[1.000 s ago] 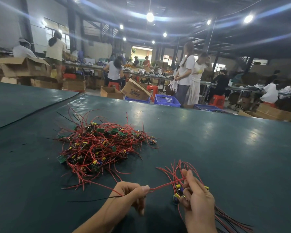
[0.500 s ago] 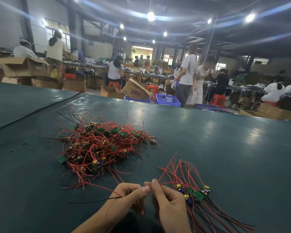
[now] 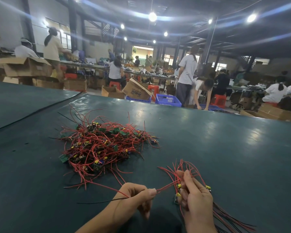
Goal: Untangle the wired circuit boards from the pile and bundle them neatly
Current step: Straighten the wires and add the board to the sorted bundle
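Nearer me than the pile [image 3: 101, 145], my left hand [image 3: 136, 197] pinches a red wire [image 3: 165, 188], my right hand [image 3: 197, 199] grips the bundle [image 3: 179, 185]; table [image 3: 225, 145] stretches rightward.

Round ceiling lamps [image 3: 152, 16] blaze overhead, throwing long bluish flare streaks across the dark roof [image 3: 191, 7]. Soft sheen pools on the far side of the green table [image 3: 213, 130]; nearer the camera it's dimmer. The pile of wired circuit boards [image 3: 101, 145] reads sharp, only a faint shadow under it. Bright doorway [image 3: 142, 51] blown out. Edges bow, wide-angle; distant workers [image 3: 186, 76] soft and smeary
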### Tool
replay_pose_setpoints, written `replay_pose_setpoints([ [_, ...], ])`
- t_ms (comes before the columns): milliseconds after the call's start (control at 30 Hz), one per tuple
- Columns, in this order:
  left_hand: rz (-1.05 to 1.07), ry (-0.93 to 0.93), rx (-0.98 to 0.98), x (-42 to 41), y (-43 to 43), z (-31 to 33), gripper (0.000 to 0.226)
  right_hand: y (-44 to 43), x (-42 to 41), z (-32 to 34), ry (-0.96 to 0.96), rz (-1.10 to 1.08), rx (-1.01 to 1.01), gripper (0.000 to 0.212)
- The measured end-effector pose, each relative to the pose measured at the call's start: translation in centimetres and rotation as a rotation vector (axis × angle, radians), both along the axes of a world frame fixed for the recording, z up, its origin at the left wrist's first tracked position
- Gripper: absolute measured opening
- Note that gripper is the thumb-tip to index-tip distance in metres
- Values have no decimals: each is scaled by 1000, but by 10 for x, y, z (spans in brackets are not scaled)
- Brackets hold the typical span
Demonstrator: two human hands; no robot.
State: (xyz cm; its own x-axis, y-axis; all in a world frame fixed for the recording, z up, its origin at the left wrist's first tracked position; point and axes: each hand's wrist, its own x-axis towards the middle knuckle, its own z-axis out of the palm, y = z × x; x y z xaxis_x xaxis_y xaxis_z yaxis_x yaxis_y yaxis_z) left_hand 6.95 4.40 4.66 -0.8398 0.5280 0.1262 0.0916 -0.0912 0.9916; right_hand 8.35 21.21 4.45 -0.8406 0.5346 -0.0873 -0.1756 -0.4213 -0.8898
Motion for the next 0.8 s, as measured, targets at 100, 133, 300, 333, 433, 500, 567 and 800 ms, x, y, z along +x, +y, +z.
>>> replay_pose_setpoints([
  [100,-12,-13,-3,0,-2,-1,36,-4,1,0,14,-7,46,25],
  [133,-10,-18,-4,-1,-3,-2,36,-7,2,0,19,6,58,24],
  [300,-45,-41,-11,-1,-5,-3,42,-24,10,-1,-23,300,303,30],
  [333,-53,-53,-15,-1,-4,-3,46,-30,12,-3,-29,368,377,32],
  [433,-43,-159,-38,2,-2,-1,62,-38,15,-7,-98,444,491,43],
  [500,67,-274,-100,3,-1,-3,61,-34,15,-6,-105,422,507,51],
  [567,238,-316,-172,1,-3,-10,67,-27,14,-4,-106,343,515,55],
  [800,151,-364,-95,-5,-7,-8,76,-27,15,-1,-91,325,510,55],
])
